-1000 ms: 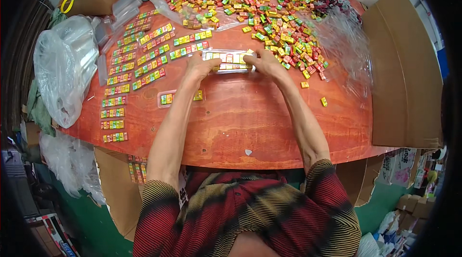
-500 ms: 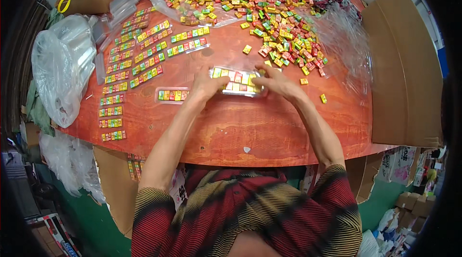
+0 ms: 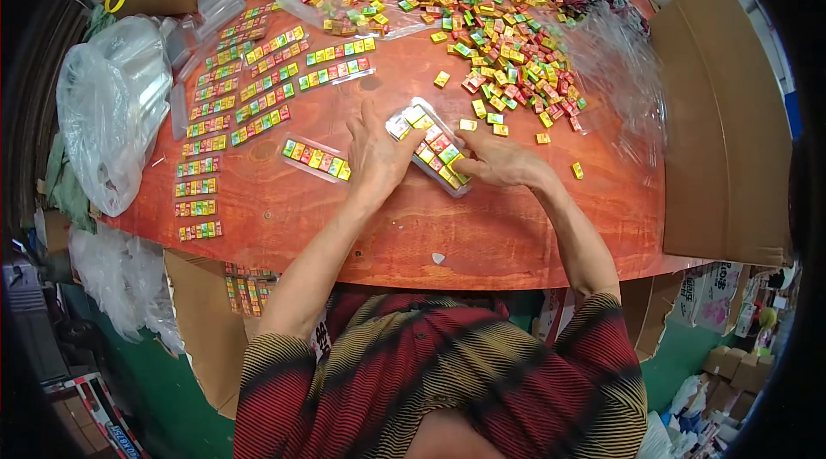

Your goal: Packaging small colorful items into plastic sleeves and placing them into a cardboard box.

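A clear plastic tray (image 3: 428, 147) filled with small red, yellow and green wrapped candies lies slanted on the round red-brown table (image 3: 344, 227). My left hand (image 3: 379, 154) rests flat against the tray's left side. My right hand (image 3: 499, 162) pinches the tray's near right end. Another filled tray (image 3: 316, 159) lies just left of my left hand. One loose yellow candy (image 3: 468, 125) sits right beside the held tray.
A big heap of loose candies (image 3: 482, 20) on clear plastic covers the far side. Rows of filled trays (image 3: 249, 89) line the left. A bag of empty trays (image 3: 112, 106) hangs at the left edge. A cardboard sheet (image 3: 723, 123) stands on the right.
The tray has been drawn nearer to me and turned from level to slanted. Both hands came back with it from the heap's edge.
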The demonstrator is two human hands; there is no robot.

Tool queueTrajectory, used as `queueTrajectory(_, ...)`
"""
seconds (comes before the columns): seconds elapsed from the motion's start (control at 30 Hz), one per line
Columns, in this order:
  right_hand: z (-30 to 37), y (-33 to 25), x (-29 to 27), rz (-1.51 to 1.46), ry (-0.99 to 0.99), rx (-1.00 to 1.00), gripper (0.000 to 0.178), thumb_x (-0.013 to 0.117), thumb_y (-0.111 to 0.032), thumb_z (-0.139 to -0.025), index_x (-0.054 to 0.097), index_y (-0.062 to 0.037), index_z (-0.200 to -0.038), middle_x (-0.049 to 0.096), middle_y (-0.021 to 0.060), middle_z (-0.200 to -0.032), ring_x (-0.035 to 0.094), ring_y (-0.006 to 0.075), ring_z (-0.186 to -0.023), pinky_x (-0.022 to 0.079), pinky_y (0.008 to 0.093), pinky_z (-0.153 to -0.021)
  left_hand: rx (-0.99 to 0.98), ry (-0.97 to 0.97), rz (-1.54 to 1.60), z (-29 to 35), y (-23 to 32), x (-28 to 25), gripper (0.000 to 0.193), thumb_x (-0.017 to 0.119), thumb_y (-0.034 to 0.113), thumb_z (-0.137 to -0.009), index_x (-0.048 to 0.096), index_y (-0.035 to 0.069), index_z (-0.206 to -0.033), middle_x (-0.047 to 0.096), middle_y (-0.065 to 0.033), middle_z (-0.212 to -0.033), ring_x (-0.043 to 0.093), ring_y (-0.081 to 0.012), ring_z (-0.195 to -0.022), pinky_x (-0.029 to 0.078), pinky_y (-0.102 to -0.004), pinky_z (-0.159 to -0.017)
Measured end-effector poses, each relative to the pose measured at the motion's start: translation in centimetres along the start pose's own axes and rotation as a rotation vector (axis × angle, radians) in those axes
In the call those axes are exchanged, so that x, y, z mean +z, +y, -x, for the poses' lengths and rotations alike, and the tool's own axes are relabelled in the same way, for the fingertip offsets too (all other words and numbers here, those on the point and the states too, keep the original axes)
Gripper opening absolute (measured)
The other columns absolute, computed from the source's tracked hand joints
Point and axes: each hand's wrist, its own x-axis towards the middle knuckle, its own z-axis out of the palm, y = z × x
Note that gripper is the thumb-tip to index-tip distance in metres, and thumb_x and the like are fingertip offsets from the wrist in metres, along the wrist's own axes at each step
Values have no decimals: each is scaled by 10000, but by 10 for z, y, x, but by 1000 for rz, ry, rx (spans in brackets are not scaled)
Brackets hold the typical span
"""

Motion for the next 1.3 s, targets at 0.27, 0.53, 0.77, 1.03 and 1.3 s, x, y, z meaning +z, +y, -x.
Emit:
queueTrajectory(0.27,-10,-9,3,108,-101,-69,416,498,-293,-761,397,9,-1028,542,233,-958,529,341,-912,412,412,-739,-260,49,284,7,18,33,810,583,326,-739,122,-49,-1290,299,-302,-1201,357,-423,-1083,318,-432,-911)
queueTrajectory(0.53,-9,-15,26,-81,45,-98,565,551,-311,-696,379,74,-1072,483,303,-1039,494,367,-987,396,402,-836,-343,120,427,8,17,44,776,651,260,-701,195,-61,-1242,341,-280,-1188,402,-381,-1073,346,-442,-886)
queueTrajectory(0.77,2,-20,61,-478,265,-166,756,600,-302,-685,244,55,-1248,462,282,-1076,455,382,-1028,363,393,-883,-596,-228,1233,25,23,14,264,610,208,-784,529,10,-941,578,-59,-822,567,-146,-691,472,-276,-596)
queueTrajectory(1.03,29,-66,74,-415,308,-163,703,595,-239,-764,203,42,-1276,371,242,-1190,380,311,-1130,327,371,-922,-620,-358,1306,56,-1,-7,297,546,207,-836,476,54,-1081,544,-32,-904,542,-133,-801,471,-301,-679)
queueTrajectory(1.3,39,-87,112,-671,265,-363,837,570,-252,-809,-21,38,-1327,192,203,-1350,245,300,-1242,236,343,-1001,-454,-246,1412,89,-19,-45,359,535,181,-839,393,23,-1129,511,-39,-929,534,-108,-794,477,-286,-659)
